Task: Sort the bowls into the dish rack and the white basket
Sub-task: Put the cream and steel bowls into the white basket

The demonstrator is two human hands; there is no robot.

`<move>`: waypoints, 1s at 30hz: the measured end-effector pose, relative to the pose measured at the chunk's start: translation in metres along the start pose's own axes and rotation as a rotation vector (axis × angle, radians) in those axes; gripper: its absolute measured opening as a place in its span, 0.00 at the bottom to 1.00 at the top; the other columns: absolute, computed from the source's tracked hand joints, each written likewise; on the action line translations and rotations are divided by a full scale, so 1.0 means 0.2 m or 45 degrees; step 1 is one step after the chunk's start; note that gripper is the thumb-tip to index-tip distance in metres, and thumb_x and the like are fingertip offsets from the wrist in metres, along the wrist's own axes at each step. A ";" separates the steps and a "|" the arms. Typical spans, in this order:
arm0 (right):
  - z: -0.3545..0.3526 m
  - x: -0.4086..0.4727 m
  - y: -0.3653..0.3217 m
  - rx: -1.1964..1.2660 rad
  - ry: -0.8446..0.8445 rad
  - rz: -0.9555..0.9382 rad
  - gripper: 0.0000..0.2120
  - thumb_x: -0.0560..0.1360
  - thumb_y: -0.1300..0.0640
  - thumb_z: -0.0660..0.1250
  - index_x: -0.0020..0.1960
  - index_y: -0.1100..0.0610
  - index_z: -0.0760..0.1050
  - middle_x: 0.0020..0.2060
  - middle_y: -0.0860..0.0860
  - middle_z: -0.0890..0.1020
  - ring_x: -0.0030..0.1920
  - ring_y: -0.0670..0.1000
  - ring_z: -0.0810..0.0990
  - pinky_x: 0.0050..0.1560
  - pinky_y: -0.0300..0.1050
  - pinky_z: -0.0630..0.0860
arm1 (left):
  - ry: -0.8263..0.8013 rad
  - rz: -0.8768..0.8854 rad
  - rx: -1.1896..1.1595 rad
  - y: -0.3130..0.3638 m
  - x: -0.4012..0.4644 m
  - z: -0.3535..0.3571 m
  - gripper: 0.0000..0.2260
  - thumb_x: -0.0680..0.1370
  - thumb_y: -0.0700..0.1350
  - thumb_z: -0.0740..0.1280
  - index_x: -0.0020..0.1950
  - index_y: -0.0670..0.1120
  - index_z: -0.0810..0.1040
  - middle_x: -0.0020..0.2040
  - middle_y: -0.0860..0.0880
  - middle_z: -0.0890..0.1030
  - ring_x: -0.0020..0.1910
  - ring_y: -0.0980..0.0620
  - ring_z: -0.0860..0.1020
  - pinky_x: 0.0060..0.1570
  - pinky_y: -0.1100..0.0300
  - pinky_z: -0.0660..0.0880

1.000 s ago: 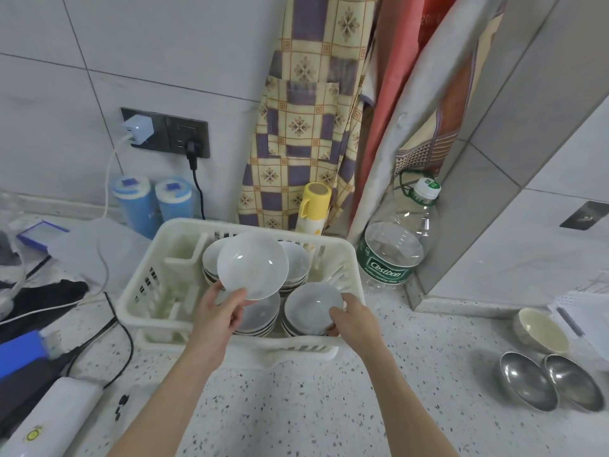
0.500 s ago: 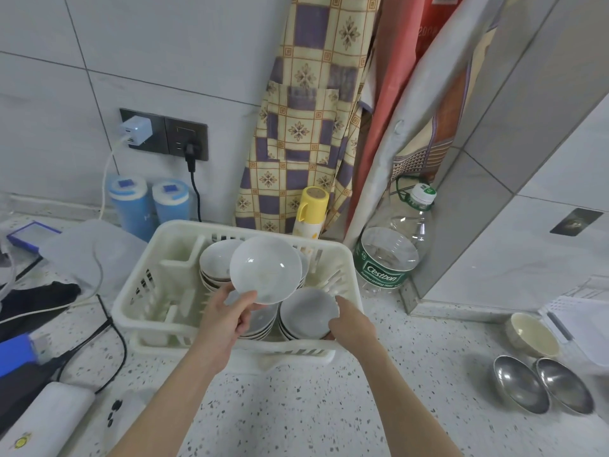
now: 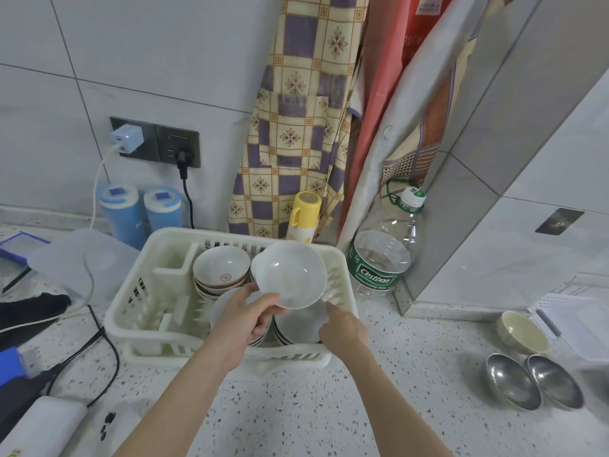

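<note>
White bowl, tilted, being pinched at its near rim by the left hand above the white basket. Reaching into the basket just right of that: right hand, fingers curled at the rim of the stacked bowls, grip not discernible. Lying well right of the right hand: two steel bowls and a cream bowl.

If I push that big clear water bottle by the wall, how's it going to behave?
The water bottle looks nearly empty, so it is probably light for its size and would slide or tip easily. Its thin clear plastic likely dents under a squeeze rather than staying rigid. Leaning by the corner wall, it may topple once nudged.
</note>
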State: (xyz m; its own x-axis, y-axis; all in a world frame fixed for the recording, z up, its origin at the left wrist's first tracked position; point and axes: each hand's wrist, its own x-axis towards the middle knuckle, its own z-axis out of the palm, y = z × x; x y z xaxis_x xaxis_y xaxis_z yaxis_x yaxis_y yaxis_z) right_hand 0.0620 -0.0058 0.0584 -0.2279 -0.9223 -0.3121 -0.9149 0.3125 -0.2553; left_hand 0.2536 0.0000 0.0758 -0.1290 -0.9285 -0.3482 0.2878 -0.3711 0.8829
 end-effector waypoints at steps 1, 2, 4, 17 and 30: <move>0.00 0.00 0.00 0.015 0.008 -0.003 0.25 0.76 0.58 0.56 0.73 0.47 0.63 0.56 0.51 0.81 0.52 0.53 0.79 0.45 0.43 0.71 | -0.001 -0.009 0.026 0.00 0.00 0.01 0.17 0.76 0.43 0.70 0.65 0.49 0.74 0.44 0.39 0.86 0.29 0.53 0.64 0.26 0.64 0.62; 0.00 0.00 0.01 0.051 0.030 0.000 0.24 0.78 0.56 0.55 0.74 0.49 0.62 0.56 0.52 0.81 0.53 0.54 0.79 0.46 0.44 0.71 | 0.005 -0.016 0.050 0.00 0.01 0.01 0.17 0.76 0.43 0.70 0.64 0.48 0.75 0.43 0.39 0.86 0.28 0.54 0.64 0.24 0.66 0.62; 0.01 0.00 0.02 0.269 0.096 0.036 0.21 0.81 0.50 0.52 0.73 0.52 0.62 0.53 0.54 0.82 0.50 0.55 0.80 0.48 0.46 0.73 | 0.025 -0.022 0.097 -0.01 0.01 0.02 0.16 0.76 0.44 0.70 0.63 0.47 0.76 0.42 0.40 0.86 0.25 0.56 0.65 0.21 0.67 0.62; -0.02 -0.08 0.05 0.836 0.102 -0.003 0.18 0.80 0.47 0.53 0.67 0.48 0.70 0.53 0.53 0.82 0.53 0.55 0.80 0.57 0.52 0.72 | 0.019 -0.021 0.798 -0.08 0.07 0.12 0.07 0.77 0.47 0.63 0.43 0.48 0.80 0.32 0.49 0.86 0.18 0.63 0.71 0.21 0.68 0.65; -0.03 -0.06 0.09 0.909 0.051 0.037 0.19 0.74 0.63 0.59 0.64 0.54 0.73 0.38 0.55 0.80 0.40 0.54 0.77 0.41 0.46 0.71 | 0.044 0.167 1.227 -0.14 0.13 0.08 0.13 0.79 0.48 0.62 0.63 0.54 0.69 0.41 0.56 0.79 0.33 0.60 0.77 0.33 0.60 0.70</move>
State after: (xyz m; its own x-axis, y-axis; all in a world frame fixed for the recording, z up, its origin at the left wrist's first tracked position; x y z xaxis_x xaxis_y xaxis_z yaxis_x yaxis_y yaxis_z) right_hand 0.0467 0.0098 0.0641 -0.2738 -0.9146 -0.2975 -0.4703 0.3971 -0.7881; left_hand 0.2274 -0.0132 0.0464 -0.1188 -0.9673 -0.2241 -0.6046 -0.1086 0.7891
